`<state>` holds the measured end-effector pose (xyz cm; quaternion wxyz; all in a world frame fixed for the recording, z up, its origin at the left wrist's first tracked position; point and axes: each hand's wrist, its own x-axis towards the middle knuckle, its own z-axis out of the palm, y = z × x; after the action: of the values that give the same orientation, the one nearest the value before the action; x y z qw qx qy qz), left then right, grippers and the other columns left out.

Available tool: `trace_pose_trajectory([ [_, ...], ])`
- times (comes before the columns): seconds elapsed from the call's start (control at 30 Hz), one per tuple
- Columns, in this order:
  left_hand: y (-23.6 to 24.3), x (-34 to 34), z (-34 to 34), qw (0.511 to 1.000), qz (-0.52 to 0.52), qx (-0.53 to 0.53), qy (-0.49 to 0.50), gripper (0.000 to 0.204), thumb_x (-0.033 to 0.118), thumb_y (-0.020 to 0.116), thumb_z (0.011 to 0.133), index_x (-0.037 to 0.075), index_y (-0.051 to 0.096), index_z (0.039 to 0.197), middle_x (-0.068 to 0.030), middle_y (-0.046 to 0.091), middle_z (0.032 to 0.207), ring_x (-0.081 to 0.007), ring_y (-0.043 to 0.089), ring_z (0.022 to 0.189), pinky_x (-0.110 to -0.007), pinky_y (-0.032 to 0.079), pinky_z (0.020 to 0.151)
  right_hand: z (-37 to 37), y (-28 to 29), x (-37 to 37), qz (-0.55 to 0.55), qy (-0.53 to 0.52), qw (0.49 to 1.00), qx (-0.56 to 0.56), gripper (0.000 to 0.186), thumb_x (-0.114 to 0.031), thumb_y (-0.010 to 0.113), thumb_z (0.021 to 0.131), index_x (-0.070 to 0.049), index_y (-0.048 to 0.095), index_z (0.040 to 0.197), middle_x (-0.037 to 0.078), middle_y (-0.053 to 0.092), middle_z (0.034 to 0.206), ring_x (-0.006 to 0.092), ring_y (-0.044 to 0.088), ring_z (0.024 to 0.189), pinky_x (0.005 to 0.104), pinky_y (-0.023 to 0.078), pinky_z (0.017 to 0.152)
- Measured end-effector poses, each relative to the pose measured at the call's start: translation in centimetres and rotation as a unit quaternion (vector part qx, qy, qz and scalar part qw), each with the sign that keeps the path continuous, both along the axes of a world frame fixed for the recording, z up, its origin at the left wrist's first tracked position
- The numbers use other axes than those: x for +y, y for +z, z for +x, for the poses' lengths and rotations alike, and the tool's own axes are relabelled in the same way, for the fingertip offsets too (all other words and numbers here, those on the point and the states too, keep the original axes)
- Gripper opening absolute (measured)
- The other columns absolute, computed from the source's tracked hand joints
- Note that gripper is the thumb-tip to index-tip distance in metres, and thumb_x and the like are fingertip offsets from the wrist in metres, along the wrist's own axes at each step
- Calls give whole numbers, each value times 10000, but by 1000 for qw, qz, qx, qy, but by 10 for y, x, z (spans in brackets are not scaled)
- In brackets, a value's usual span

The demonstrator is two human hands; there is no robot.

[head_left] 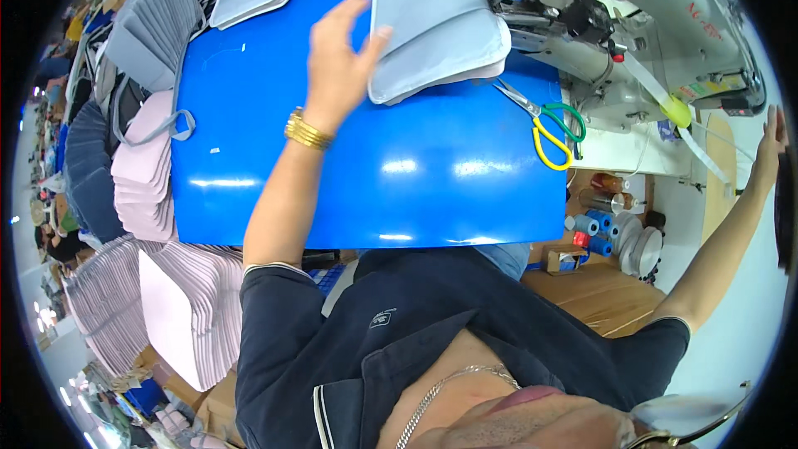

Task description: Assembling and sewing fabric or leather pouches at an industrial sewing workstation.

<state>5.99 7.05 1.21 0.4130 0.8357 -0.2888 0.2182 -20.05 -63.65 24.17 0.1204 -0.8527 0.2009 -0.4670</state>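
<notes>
Head view: the left hand (337,50) is pressing its spread fingers against the edge of a grey fabric stack (436,25) lying on the blue table (374,175) beside the sewing machine (632,50). The right hand (771,145) is reaching far right, fingers extended; scissors (549,125) are lying nearby.

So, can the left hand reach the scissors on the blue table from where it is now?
Probably yes. The left hand rests on the grey fabric piece, and the scissors lie close by on the blue table, just past the fabric's lower edge. Nothing stands between them.
</notes>
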Motion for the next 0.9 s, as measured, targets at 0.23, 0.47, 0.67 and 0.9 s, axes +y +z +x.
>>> trace_pose_trajectory([
  [0.23,21,-63,-57,989,64,-80,-107,691,283,770,755,95,489,1358,-136,488,1392,-350,454,1248,-450,371,1043,47,-36,-90,367,25,929,-29,511,-415,543,968,-11,581,1278,97,603,1230,174,609,982,285,519,806],
  [0.47,19,-74,-39,985,31,-135,-105,455,-38,589,685,72,646,1123,-53,634,1170,-262,560,906,-360,494,787,63,6,-67,270,-9,951,150,529,-415,528,980,-3,561,1309,77,642,1118,158,610,936,284,497,803],
  [0.67,-50,-48,-29,990,118,-64,-43,465,-31,591,689,85,651,1136,-24,640,1165,-250,560,904,-373,492,783,87,18,-20,312,37,936,161,565,-458,524,955,-13,569,1299,163,618,1203,269,626,1022,399,498,864],
  [0.9,-50,-88,-19,992,89,-78,-48,377,4,574,735,88,667,1091,-22,653,1128,-254,572,921,-375,504,762,60,-64,-39,387,154,891,-178,560,-406,507,998,77,525,1281,154,572,1259,206,571,1109,343,419,987],
])
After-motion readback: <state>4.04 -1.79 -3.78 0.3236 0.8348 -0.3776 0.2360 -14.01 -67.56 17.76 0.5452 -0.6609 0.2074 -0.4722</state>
